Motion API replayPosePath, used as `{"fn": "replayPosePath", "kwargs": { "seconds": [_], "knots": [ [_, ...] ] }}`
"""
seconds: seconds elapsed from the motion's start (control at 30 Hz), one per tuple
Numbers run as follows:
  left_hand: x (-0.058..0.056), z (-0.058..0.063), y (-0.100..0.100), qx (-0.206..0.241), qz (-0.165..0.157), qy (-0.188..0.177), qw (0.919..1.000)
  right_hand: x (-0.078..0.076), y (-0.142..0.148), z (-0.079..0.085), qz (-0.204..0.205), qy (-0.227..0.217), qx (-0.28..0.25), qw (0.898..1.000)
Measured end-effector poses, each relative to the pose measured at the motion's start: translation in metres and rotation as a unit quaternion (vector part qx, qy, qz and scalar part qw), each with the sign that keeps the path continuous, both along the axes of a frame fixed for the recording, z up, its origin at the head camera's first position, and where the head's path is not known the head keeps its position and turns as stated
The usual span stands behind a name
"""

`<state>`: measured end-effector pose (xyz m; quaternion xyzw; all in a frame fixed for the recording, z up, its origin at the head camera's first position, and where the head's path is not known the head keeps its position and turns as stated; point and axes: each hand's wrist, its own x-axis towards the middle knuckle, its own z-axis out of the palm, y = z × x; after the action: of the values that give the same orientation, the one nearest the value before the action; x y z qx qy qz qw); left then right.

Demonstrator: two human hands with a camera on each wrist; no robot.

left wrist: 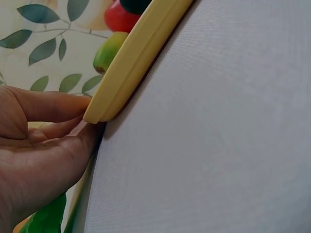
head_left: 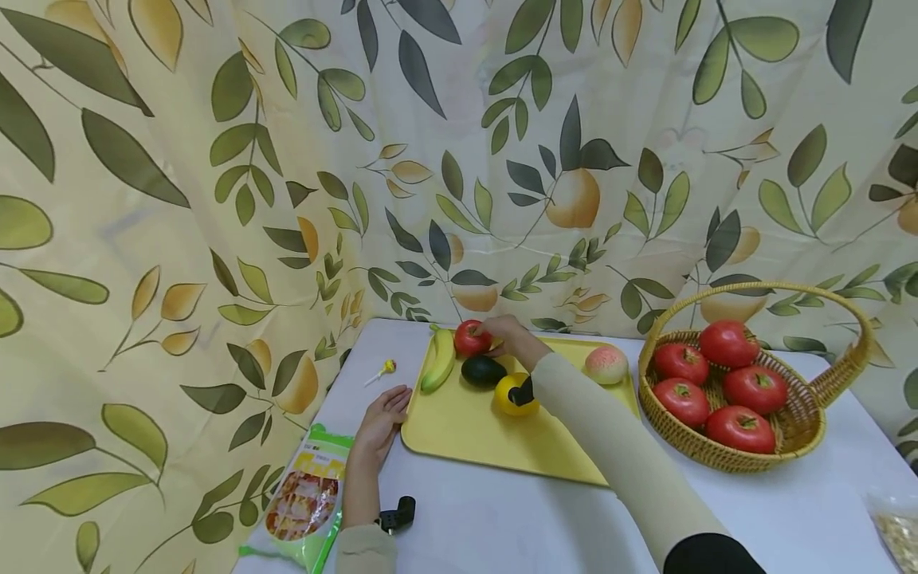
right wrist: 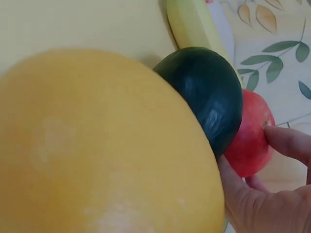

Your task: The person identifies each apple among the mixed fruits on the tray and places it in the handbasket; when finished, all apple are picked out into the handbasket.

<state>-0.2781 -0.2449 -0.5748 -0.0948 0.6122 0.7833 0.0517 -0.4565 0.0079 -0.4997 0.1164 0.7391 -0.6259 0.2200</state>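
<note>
My right hand (head_left: 511, 336) pinches a red apple (head_left: 469, 339) at the far left of the yellow tray (head_left: 459, 430). In the right wrist view, the thumb rests near the apple's stem dimple, with fingers around its other side. A banana (head_left: 440, 360) lies left of the apple, and a dark green avocado (head_left: 483, 371) sits just in front of it. Nearer me is a yellow round fruit (head_left: 511, 396), partly covered by the wrist camera. My left hand (head_left: 382, 416) touches the tray's left edge near its front corner with nearly straight fingers.
A pink-and-cream peach (head_left: 606, 364) sits at the tray's right. Beyond it stands a wicker basket (head_left: 667, 422) with several red fruits. A lollipop (head_left: 387, 367) and a green snack bag (head_left: 308, 494) lie on the left; another bag (head_left: 896, 526) is at the right edge.
</note>
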Motion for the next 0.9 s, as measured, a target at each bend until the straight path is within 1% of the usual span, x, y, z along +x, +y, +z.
{"fn": "replayPosePath", "kwargs": {
  "seconds": [0.2, 0.3, 0.43, 0.53, 0.67, 0.9],
  "knots": [
    [-0.001, 0.001, 0.001, -0.001, 0.003, -0.007, 1.0, 0.008, 0.005, 0.005, -0.005, 0.009, -0.033, 0.999],
    [-0.001, 0.001, 0.001, -0.003, 0.007, -0.012, 0.9999, 0.011, 0.005, 0.008, -0.006, 0.014, -0.04, 0.999],
    [-0.001, 0.001, 0.001, -0.005, 0.008, -0.014, 0.9999, 0.018, 0.005, 0.014, 0.001, 0.022, -0.057, 0.998],
    [0.0, 0.002, 0.002, -0.007, 0.002, -0.012, 0.9999, 0.022, 0.006, 0.019, 0.005, 0.031, -0.074, 0.997],
    [0.001, 0.003, 0.002, -0.004, 0.001, -0.014, 0.9999, 0.028, 0.007, 0.027, 0.014, 0.04, -0.072, 0.996],
    [0.002, 0.0, 0.001, -0.002, 0.001, -0.008, 1.0, 0.039, 0.01, 0.042, 0.033, 0.043, -0.071, 0.996]
  ]
}}
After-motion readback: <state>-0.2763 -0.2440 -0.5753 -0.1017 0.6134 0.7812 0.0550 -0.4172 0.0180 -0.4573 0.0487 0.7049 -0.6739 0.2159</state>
